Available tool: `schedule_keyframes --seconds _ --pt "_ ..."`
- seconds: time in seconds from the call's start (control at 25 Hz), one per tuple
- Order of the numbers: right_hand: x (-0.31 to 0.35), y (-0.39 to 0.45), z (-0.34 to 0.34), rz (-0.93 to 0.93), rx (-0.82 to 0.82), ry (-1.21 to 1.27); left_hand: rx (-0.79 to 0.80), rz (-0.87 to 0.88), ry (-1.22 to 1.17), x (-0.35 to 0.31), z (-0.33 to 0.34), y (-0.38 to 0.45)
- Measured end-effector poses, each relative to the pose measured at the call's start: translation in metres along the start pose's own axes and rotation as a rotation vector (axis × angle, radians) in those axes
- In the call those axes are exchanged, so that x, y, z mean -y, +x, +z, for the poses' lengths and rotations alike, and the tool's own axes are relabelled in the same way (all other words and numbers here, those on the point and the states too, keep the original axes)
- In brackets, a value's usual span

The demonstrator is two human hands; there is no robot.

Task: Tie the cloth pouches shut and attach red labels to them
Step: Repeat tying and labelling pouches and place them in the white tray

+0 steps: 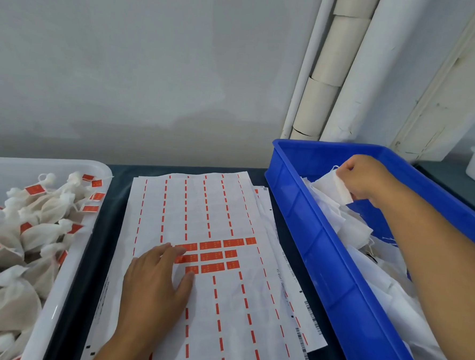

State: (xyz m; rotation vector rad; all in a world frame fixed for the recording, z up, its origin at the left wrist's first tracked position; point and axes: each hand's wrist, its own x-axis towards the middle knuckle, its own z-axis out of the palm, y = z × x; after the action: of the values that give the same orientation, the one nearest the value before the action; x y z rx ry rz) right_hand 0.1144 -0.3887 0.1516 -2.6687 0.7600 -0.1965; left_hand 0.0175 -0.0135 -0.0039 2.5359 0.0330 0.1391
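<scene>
Head view: dark table [112, 200] by grey wall [126, 61]; left hand [155, 280] flat on label sheet [223, 304], right hand [364, 179] gripping pouch [333, 185].

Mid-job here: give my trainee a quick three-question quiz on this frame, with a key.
1. True or false: the left hand lies flat on the label sheet.
2. What does the right hand grip? A) an empty cloth pouch B) a red label C) scissors
3. Which container holds the finished, labelled pouches?

Key: 1 true; 2 A; 3 the white tray, not the blue crate.
</scene>
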Motion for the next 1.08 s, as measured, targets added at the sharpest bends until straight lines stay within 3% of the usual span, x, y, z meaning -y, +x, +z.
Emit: schedule_keyframes --seconds 0.12,0.32,0.44,0.64,0.76,0.96,1.08 --pt "0.01 -0.002 -0.01 -0.106 -0.171 -0.102 -0.009 0.006 -0.015 0.001 0.001 0.0" --pt "0.057 -0.03 -0.032 -0.45 -0.349 0.053 -0.033 0.01 -0.064 0.0 0.001 0.001" --pt "0.094 -0.056 -0.038 -0.57 -0.242 0.238 -0.096 0.014 -0.204 -0.009 -0.004 0.0" --pt "0.139 -0.107 -0.007 -0.663 0.168 0.487 -0.166 0.033 -0.664 -0.02 -0.014 -0.004" --pt "0.139 -0.138 0.035 -0.741 0.31 0.484 -0.142 0.099 -0.872 -0.022 -0.024 -0.005" --pt "0.128 -0.173 0.097 -0.726 0.418 0.549 0.007 0.16 -0.885 -0.017 -0.021 -0.007" --pt "0.12 -0.18 0.118 -0.684 0.425 0.681 -0.011 0.13 -0.832 -0.016 -0.018 -0.004"
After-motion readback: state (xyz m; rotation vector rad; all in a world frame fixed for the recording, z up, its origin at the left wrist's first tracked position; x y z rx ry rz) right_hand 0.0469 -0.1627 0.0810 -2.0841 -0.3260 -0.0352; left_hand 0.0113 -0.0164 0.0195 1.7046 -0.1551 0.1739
